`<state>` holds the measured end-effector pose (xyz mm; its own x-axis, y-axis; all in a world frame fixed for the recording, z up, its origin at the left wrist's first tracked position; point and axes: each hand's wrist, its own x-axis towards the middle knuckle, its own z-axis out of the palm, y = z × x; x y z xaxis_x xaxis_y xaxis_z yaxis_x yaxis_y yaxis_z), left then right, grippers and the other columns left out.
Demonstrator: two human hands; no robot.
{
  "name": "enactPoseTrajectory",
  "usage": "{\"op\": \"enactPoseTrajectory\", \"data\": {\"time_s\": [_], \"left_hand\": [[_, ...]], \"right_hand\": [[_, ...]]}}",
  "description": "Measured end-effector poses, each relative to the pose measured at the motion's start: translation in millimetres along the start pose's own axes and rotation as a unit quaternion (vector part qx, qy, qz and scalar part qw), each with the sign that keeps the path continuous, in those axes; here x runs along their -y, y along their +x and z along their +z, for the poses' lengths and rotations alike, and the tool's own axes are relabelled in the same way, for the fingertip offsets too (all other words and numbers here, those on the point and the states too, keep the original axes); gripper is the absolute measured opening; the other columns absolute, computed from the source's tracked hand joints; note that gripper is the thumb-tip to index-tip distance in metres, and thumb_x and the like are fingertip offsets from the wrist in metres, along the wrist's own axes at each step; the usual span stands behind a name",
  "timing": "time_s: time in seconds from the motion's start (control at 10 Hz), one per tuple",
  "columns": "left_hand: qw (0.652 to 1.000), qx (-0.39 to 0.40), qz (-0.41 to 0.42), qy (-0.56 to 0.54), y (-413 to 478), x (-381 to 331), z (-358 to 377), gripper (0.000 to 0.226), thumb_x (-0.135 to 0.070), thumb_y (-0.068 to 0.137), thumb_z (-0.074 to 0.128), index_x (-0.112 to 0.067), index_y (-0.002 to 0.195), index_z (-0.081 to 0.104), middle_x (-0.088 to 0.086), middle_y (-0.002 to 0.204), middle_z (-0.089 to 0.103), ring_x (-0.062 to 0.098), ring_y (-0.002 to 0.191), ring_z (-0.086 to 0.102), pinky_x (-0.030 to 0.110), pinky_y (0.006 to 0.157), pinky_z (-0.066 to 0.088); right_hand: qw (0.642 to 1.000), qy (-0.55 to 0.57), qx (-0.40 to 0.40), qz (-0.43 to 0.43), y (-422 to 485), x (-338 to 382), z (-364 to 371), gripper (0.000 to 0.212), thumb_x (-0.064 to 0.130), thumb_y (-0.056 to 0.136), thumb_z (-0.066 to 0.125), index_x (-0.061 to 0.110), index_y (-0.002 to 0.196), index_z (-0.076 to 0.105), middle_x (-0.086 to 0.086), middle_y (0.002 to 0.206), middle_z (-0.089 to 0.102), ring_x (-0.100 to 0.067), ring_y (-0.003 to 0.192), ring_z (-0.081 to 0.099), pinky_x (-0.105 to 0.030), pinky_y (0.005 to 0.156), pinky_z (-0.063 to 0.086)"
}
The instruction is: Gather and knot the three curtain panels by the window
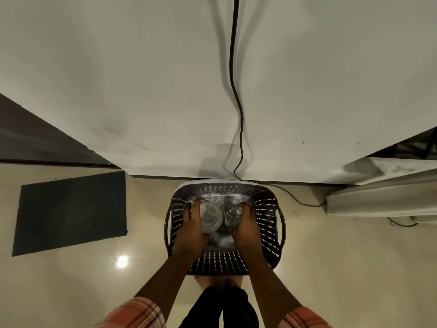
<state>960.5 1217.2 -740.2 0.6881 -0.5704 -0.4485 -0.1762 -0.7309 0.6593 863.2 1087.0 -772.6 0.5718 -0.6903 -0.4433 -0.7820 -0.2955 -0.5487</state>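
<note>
One slotted basket [267,223] on the floor [331,256], left hand [189,233] curled round one clear glass [210,216] inside, right hand [248,230] gripping a second glass [234,213], one mat [71,214], one cable [241,129], pale folds [378,202] far right, whether curtain unclear

Cannot identify the blurred clear containers [211,217] between the fingers [189,210]; cannot see their tips, nor the grip.
</note>
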Motion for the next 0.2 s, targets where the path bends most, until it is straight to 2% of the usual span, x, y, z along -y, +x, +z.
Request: {"op": "enactPoseTrajectory", "data": {"time_s": [0.1,0.2], "left_hand": [[1.0,0.0,-0.003,0.003,-9.2,-7.7,-4.6,0.104,-0.007,0.076,0.076,-0.03,0.151,0.006,0.014,0.15,0.023,0.027,0.108,0.059,0.021,0.077,0.051],[1.0,-0.012,-0.003,-0.004,-14.6,-20.0,-11.3,0.105,-0.006,0.076,0.076,-0.029,0.151,0.006,0.014,0.151,0.02,0.028,0.11,0.059,0.02,0.078,0.049]], "right_hand": [[1.0,-0.004,0.012,-0.002,-9.5,5.5,-8.2,0.079,0.011,0.086,0.066,0.025,0.146,0.017,-0.015,0.151,0.027,-0.032,0.118,0.055,-0.038,0.097,0.05],[1.0,-0.014,0.012,0.008,-14.5,17.0,-21.0,0.085,0.012,0.087,0.064,0.024,0.151,0.009,-0.015,0.154,0.023,-0.03,0.115,0.057,-0.033,0.089,0.051]]}}
